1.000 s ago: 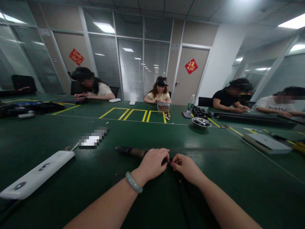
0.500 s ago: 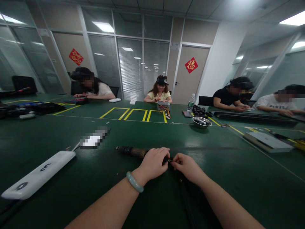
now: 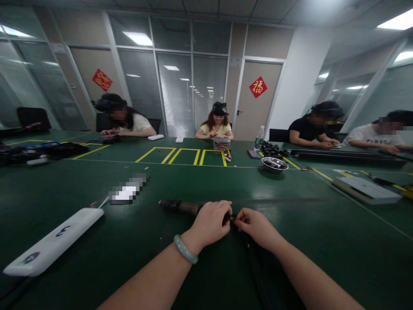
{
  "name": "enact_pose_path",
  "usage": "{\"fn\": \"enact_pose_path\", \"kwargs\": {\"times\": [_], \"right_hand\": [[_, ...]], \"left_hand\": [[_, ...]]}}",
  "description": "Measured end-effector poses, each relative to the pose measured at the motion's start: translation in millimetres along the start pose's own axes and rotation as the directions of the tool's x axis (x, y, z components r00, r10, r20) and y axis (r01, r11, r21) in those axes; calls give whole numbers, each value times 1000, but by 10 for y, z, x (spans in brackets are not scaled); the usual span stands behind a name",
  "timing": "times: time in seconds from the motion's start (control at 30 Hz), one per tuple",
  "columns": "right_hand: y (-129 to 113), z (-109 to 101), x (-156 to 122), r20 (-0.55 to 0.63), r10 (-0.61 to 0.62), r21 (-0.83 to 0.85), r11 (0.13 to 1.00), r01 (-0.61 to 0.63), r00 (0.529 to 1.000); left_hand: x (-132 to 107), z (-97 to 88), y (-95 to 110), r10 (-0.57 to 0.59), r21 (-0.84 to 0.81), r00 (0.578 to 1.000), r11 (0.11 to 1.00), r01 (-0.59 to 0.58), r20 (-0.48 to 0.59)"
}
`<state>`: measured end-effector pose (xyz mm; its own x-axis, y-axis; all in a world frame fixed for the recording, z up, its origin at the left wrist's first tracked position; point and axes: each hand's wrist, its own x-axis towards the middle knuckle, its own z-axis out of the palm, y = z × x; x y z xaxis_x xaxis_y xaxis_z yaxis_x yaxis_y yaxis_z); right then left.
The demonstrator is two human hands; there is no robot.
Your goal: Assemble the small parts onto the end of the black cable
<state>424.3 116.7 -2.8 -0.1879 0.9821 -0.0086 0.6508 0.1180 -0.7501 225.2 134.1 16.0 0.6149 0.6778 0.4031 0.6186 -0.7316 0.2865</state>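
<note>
A long tool (image 3: 184, 207), apparently an electric screwdriver with a black nose and a brownish body, lies across the green table and points left. My left hand (image 3: 213, 221), a pale green bangle on its wrist, is wrapped over the rear part of this tool and hides it. Close beside it, my right hand (image 3: 253, 224) pinches with thumb and fingers at a small shiny part by the tool's rear end; too small to name. Below my right hand a dark strip or cable (image 3: 253, 262) runs toward me.
A white power strip (image 3: 54, 243) marked 3 lies at the left, beside a blurred-out phone-like object (image 3: 129, 189). Farther back stand a metal bowl (image 3: 274, 165), a bottle (image 3: 259, 137) and a grey box (image 3: 366, 190). Several people work along the far side.
Both hands keep nearly the same hold. The whole view has shifted slightly; no clear movement of the tool shows.
</note>
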Motion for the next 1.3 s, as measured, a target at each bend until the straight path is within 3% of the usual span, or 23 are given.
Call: {"fn": "enact_pose_path", "kwargs": {"times": [0.37, 1.3], "right_hand": [[-19, -17, -17, 6, 8, -1, 1000, -8, 1000], [-30, -30, -34, 0, 1, 40, 999, -1, 1000]], "left_hand": [[-6, -50, 24, -5, 7, 1000, 1000, 5, 24], [-3, 37, -9, 4, 11, 1000, 1000, -4, -5]]}}
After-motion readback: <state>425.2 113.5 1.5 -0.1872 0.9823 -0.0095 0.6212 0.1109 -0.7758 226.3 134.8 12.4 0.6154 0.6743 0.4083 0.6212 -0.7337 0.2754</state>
